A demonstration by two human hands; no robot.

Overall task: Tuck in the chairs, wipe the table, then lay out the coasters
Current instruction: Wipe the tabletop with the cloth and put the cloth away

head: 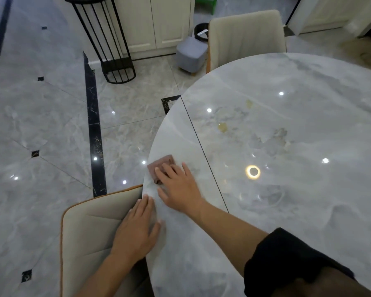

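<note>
At the left rim of the table (287,211), the right hand (178,185) presses a brownish cloth (162,162) under straight fingers, not curled round it. The left hand (137,230) lies flat and open on the edge beside the near chair (90,232). So close to the rim, the cloth could slip onto the floor (41,125). Yellowish spots (222,126) sit well apart and might get missed. Tabletop and tiles are glossy, marbled and full of lamp glare; no coasters show.

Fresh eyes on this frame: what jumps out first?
The right hand presses a brown cloth flat near the left rim of the round marble table. The left hand rests flat on the rim nearer the camera, beside a beige chair. Yellowish stains sit toward the table's middle.
</note>
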